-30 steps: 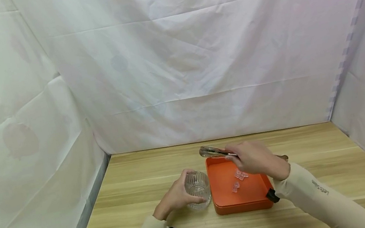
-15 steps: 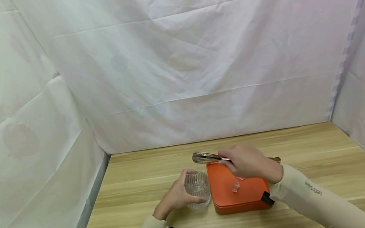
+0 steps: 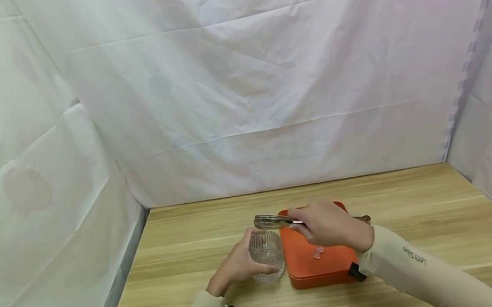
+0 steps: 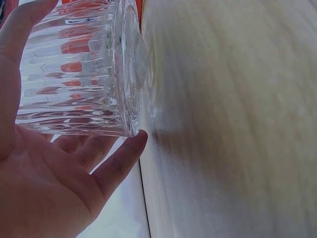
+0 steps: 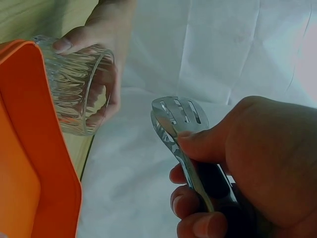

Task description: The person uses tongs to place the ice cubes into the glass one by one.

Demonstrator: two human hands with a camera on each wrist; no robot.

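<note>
Hands are working apart, each clamped on its own object. Left hand (image 3: 243, 261) is curving thumb and fingers around a ribbed clear glass tumbler (image 3: 266, 254), which is standing upright just left of the orange tray (image 3: 320, 279); whether glass and tray are touching, cannot tell. Right hand (image 3: 326, 224) is gripping slotted metal tongs (image 5: 184, 115) above the tray, thumb pressing along one arm. The tongs' head is pointing left, hovering over the tray's far left corner, near the tumbler's rim; its two jaws are lying close together. Whether anything is sitting between them, cannot tell. The handle end is sticking out past the tray's right side. One small clear piece (image 3: 318, 252) is lying on the tray floor, while the right hand is hiding part of the interior. Beige sleeves (image 3: 418, 263) are covering both forearms. Wood-grain tabletop (image 3: 193, 245) is extending around the tray on all sides; white cloth (image 3: 264, 90) is hanging beyond the tray and to its left and right.
</note>
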